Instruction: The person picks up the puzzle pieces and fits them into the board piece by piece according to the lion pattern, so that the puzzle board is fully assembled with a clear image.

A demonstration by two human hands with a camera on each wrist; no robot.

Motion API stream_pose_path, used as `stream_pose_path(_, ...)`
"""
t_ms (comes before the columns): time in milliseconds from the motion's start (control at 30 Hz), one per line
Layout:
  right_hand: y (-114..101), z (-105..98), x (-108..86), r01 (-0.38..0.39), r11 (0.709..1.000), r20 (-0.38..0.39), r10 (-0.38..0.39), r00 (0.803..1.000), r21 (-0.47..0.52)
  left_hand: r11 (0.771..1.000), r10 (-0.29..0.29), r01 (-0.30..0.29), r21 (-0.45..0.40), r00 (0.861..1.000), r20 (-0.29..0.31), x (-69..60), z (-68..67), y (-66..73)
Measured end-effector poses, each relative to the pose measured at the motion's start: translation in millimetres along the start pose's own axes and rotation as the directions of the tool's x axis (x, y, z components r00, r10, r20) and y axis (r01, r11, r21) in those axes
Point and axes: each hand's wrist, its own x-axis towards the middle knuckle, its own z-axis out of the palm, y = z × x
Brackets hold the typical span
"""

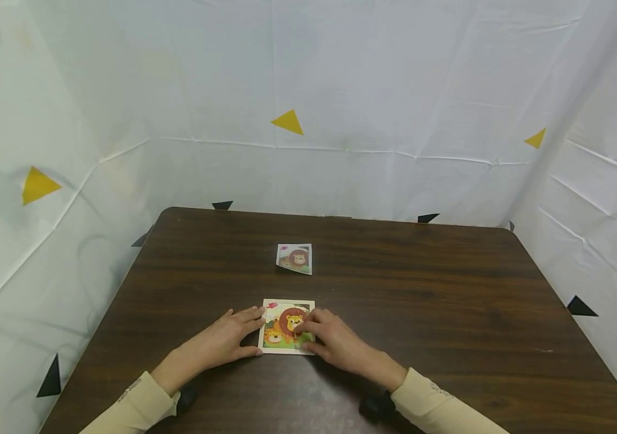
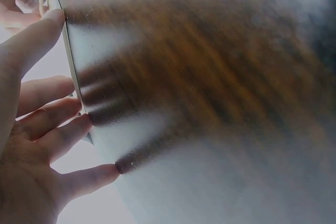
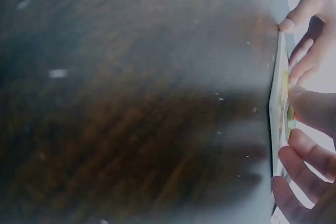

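A square lion jigsaw puzzle (image 1: 275,328) in a pale-rimmed board lies on the dark wooden table near the front. My left hand (image 1: 227,334) rests along the board's left edge with fairly straight, spread fingers, its thumb at the lower left corner. From the right, my right hand (image 1: 338,343) reaches over the lower right part of the puzzle. In the right wrist view its thumb and fingers pinch a small yellow-green puzzle piece (image 3: 291,115) just over the board. The fingers hide much of this piece in the head view.
Behind the board lies a small printed lion picture (image 1: 295,258) with a curled lower edge. White sheeting (image 1: 341,78) with yellow and black triangles surrounds the wooden table (image 1: 422,313) at the back and sides.
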Motion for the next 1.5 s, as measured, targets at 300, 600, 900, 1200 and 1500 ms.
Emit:
stream_pose_path(300, -2.1, 8.9, 0.8, 0.01, 0.991, -0.016, -0.012, 1.0, -0.131, 1.0, -0.001, 0.001, 0.001, 1.0, -0.001, 0.4, -0.1, -0.1)
stream_pose_path(600, -6.0, 10.1, 1.1, -0.017, 0.981, -0.016, 0.014, 1.0, -0.194, 1.0, -0.002, 0.002, -0.006, 1.0, 0.004, 1.0, -0.7, 0.3)
stream_pose_path(900, -6.0, 9.1, -2.3, 0.015, 0.977, -0.046, -0.026, 0.999, -0.212, 1.0, 0.001, -0.001, -0.009, 1.0, 0.004, 0.8, -0.6, 0.1)
stream_pose_path(1200, -6.8, 10.2, -3.9, 0.003, 0.978, -0.045, -0.013, 0.999, -0.208, 1.0, 0.003, -0.003, -0.001, 1.0, 0.004, 0.8, -0.6, -0.7)
stream_pose_path(1500, -9.9, 10.0, -3.3, -0.026, 0.975, -0.075, 0.01, 0.997, -0.219, 1.0, 0.002, -0.002, -0.003, 1.0, 0.004, 0.4, 0.3, -0.8)
